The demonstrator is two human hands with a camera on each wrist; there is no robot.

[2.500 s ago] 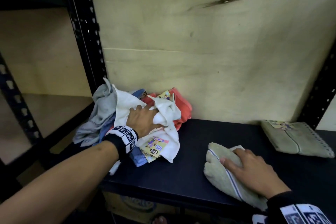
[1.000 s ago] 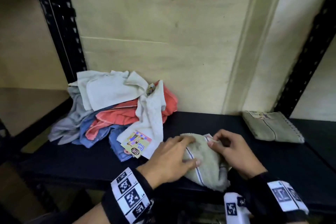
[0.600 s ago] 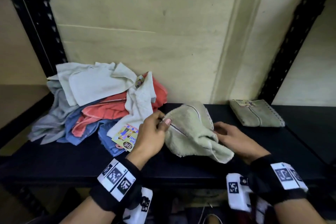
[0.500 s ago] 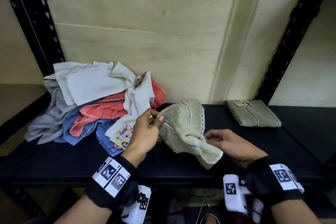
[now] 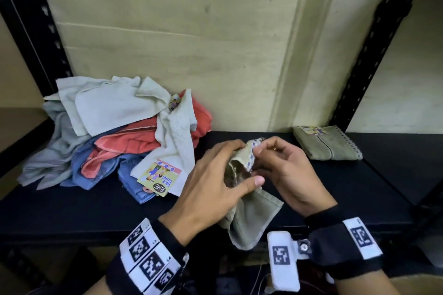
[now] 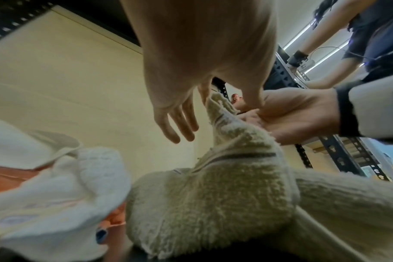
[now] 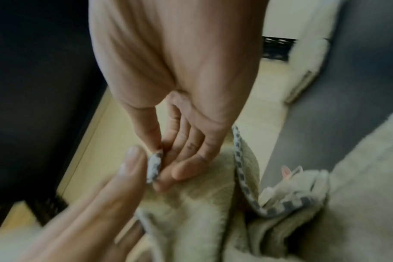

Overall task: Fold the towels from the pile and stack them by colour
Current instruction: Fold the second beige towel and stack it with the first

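Note:
An olive towel (image 5: 251, 218) with a blue-checked edge (image 7: 238, 159) hangs bunched between my hands, above the front of the black shelf (image 5: 72, 213). My left hand (image 5: 215, 179) holds its upper part, with the thumb across the front. My right hand (image 5: 285, 170) pinches the checked corner (image 7: 154, 168) between thumb and fingers. The loose pile (image 5: 119, 132) of white, orange, blue and grey towels lies at the back left. A folded olive towel (image 5: 328, 142) lies at the back right.
A wooden back panel (image 5: 167, 43) closes the shelf. Black perforated uprights stand at the left (image 5: 31, 31) and right (image 5: 374, 55). A "Face Towel" card tag (image 5: 159, 178) sticks out of the pile. Another person (image 6: 370, 35) stands at the neighbouring rack.
My left hand left the pile and joined the right on the olive towel. Together they lifted it off the shelf, and the hands have now closed in at its top corner.

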